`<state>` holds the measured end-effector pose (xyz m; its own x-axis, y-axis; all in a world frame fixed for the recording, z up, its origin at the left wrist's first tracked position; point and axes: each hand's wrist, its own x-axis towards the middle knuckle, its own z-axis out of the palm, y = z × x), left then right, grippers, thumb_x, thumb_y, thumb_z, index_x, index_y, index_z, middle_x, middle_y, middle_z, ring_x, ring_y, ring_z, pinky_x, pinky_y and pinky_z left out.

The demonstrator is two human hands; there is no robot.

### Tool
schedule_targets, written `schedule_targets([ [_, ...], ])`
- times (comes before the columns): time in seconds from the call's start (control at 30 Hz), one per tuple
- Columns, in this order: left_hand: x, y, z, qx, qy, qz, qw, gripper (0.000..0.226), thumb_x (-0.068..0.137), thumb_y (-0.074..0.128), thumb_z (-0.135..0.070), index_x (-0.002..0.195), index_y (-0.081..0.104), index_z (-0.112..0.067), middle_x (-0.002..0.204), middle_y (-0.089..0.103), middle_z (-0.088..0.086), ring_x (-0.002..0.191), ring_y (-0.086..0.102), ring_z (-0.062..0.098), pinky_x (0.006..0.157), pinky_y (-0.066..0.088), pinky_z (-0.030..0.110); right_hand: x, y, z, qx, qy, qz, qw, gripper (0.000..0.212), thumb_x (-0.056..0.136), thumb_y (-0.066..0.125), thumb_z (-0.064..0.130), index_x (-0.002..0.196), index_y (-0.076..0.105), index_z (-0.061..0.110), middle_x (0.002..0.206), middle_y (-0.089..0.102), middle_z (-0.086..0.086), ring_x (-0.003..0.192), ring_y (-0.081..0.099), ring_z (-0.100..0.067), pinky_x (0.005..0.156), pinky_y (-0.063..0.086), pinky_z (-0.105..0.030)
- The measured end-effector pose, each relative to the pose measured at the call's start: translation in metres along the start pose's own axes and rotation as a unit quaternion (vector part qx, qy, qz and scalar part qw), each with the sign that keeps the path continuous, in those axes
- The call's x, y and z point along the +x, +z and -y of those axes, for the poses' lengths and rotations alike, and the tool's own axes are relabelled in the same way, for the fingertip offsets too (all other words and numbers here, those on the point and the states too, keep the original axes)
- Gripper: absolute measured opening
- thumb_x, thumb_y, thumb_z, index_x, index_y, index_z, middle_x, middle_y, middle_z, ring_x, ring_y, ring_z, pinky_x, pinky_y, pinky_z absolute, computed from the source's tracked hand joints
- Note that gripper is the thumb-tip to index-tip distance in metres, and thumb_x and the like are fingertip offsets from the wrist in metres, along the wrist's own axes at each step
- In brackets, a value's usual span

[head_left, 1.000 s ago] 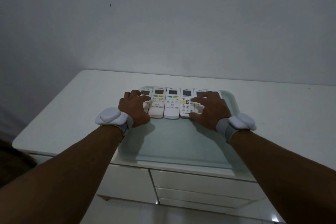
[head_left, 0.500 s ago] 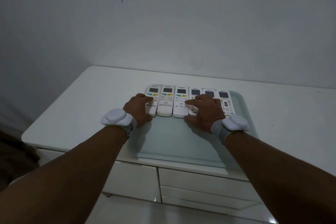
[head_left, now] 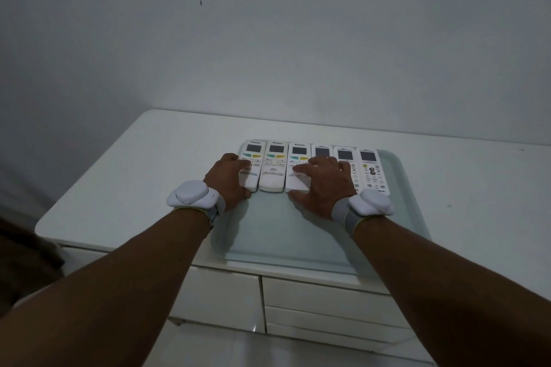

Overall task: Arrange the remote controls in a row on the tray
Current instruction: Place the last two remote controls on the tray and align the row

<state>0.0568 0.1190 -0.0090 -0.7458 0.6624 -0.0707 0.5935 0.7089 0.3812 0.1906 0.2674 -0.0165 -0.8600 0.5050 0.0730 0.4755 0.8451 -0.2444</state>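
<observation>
Several white remote controls lie side by side in a row along the far edge of a pale green tray. My left hand rests on the lower half of the leftmost remote, fingers spread flat. My right hand lies with spread fingers across the third remote and the two beside it, the fourth remote and fifth remote. The second remote and the rightmost remote are uncovered. Neither hand grips anything.
The tray sits on a white cabinet top with drawers below its front edge. A plain wall stands behind. Both wrists carry white bands with pods.
The view has shifted, so the tray sits further right. My right hand has slid left along the row, uncovering the rightmost remote. The left hand stays on the leftmost remote.
</observation>
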Motion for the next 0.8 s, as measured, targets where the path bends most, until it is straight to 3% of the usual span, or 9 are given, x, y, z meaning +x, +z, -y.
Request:
schedule_targets([
  [0.1,-0.003,-0.001,0.003,0.0,-0.012,0.006,1.0,0.078,0.072,0.078,-0.019,0.142,0.043,-0.018,0.149,0.035,0.008,0.134,0.041,0.027,0.109,0.034,0.029,-0.004,-0.01,-0.013,0.015,0.054,-0.04,0.998,0.062,0.066,0.045,0.041,0.126,0.058,0.031,0.134,0.053,-0.005,0.128,0.044,-0.025,0.108,0.023,-0.038],
  [0.3,-0.004,-0.001,0.004,-0.013,-0.04,0.011,0.999,0.083,0.071,0.079,-0.021,0.144,0.039,-0.016,0.145,0.041,0.012,0.133,0.041,0.029,0.11,0.033,0.032,-0.022,-0.027,-0.074,-0.008,0.192,-0.022,0.981,0.062,0.07,0.062,0.037,0.131,0.053,0.029,0.135,0.05,-0.007,0.124,0.045,-0.031,0.105,0.029,-0.037],
  [0.5,-0.006,0.004,-0.002,-0.021,-0.071,-0.003,0.997,0.082,0.074,0.077,-0.021,0.144,0.035,-0.012,0.145,0.042,0.013,0.135,0.039,0.028,0.112,0.031,0.033,-0.037,-0.023,-0.091,0.023,0.179,0.004,0.984,0.075,0.067,0.072,0.049,0.136,0.046,0.035,0.142,0.04,-0.004,0.129,0.039,-0.029,0.109,0.027,-0.037],
  [0.63,-0.009,0.005,-0.006,-0.021,-0.082,-0.001,0.996,0.079,0.076,0.074,-0.021,0.144,0.035,-0.014,0.145,0.042,0.013,0.135,0.04,0.029,0.11,0.033,0.033,-0.038,-0.017,-0.083,0.034,0.183,-0.01,0.982,0.08,0.06,0.063,0.066,0.134,0.048,0.04,0.142,0.039,-0.004,0.13,0.039,-0.027,0.108,0.028,-0.036],
  [0.8,-0.013,0.005,-0.01,-0.028,-0.089,0.001,0.996,0.076,0.078,0.072,-0.023,0.144,0.035,-0.015,0.146,0.041,0.012,0.135,0.04,0.029,0.11,0.033,0.032,-0.036,-0.014,-0.083,0.046,0.191,-0.024,0.98,0.066,0.07,0.068,0.056,0.132,0.051,0.04,0.143,0.039,-0.005,0.131,0.038,-0.028,0.109,0.027,-0.037],
])
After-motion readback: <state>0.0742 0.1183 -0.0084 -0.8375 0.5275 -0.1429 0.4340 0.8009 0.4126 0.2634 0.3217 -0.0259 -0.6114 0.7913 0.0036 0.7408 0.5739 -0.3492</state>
